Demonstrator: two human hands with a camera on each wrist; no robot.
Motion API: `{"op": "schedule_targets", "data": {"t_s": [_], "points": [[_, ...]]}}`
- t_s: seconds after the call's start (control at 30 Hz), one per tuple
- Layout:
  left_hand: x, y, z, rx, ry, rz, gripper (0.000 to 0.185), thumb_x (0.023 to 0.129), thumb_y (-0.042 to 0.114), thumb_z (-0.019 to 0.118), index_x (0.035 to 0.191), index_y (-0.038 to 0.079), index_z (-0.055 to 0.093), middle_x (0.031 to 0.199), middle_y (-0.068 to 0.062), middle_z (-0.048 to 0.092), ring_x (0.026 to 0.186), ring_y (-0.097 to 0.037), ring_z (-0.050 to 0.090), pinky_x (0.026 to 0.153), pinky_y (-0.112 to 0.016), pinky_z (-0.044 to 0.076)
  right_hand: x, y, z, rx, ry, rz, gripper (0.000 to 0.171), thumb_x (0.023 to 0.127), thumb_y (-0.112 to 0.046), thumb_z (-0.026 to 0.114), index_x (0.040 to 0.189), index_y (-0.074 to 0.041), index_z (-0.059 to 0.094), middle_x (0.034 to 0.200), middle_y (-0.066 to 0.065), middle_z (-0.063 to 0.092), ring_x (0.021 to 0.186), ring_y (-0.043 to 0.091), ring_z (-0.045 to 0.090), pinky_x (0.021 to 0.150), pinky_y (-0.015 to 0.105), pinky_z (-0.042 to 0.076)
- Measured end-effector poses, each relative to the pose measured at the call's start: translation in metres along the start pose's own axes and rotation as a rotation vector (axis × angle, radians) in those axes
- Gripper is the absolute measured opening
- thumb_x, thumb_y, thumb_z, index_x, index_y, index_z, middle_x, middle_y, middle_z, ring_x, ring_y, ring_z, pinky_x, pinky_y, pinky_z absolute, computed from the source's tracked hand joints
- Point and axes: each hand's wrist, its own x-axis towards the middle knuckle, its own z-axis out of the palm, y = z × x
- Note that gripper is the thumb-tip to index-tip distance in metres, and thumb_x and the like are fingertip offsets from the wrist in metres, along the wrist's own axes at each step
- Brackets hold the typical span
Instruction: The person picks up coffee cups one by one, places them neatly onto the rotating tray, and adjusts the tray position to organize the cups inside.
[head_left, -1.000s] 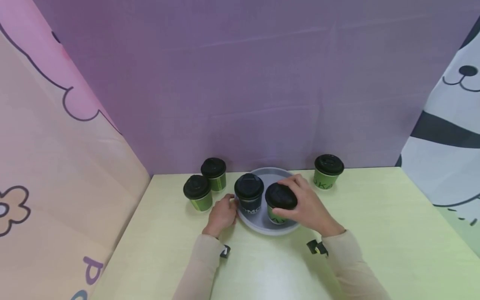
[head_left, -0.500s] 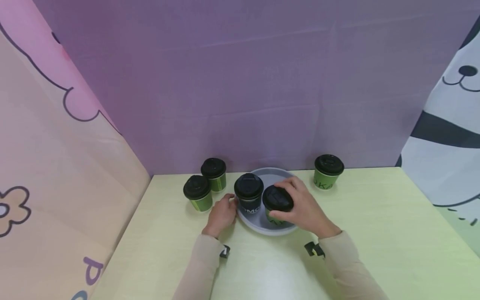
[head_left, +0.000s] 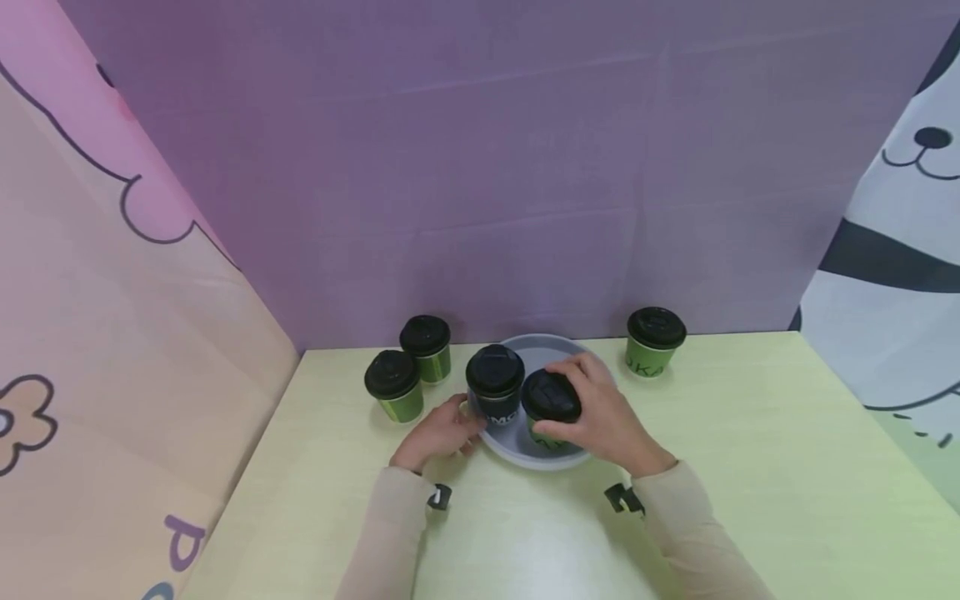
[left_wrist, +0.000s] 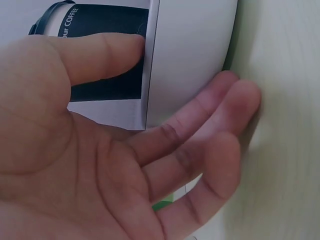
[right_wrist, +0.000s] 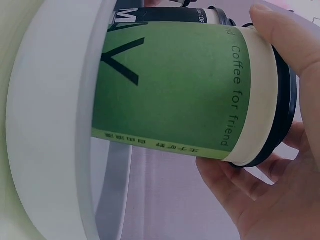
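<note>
A round grey tray (head_left: 517,457) with a raised rim stands on the table, with two lidded paper coffee cups in it. One is a dark cup (head_left: 498,405); to its right is a green cup (right_wrist: 170,90) with a black lid. My right hand (head_left: 603,417) holds the green cup near its lid, thumb on one side and fingers on the other. At the tray's left edge, my left hand (head_left: 442,433) grips the rim. Its thumb (left_wrist: 107,55) lies over the rim in front of the dark cup, and the other fingers curl against the tray's outer wall.
Two green lidded cups stand left of the tray, a front one (head_left: 402,404) and a back one (head_left: 433,365). Another green cup (head_left: 651,358) stands at the back right. A purple backdrop (head_left: 450,208) rises behind the pale table (head_left: 750,467).
My right hand has moved slightly left with the green cup, closer to the dark cup. My left hand has shifted down and turned at the tray's edge.
</note>
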Motion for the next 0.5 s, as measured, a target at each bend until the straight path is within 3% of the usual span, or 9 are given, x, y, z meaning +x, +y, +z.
{"op": "schedule_targets", "data": {"t_s": [0.5], "points": [[0.0005, 0.0005, 0.0020, -0.012, 0.004, 0.005, 0.070, 0.104, 0.027, 0.058, 0.158, -0.004, 0.025, 0.097, -0.013, 0.074, 0.076, -0.023, 0.070, 0.068, -0.037, 0.056, 0.0006, -0.0049, 0.0087, -0.012, 0.038, 0.003, 0.083, 0.071, -0.048, 0.092, 0.136, -0.011, 0.056, 0.126, 0.011, 0.051, 0.119, 0.030, 0.050, 0.098, 0.052, 0.049]]}}
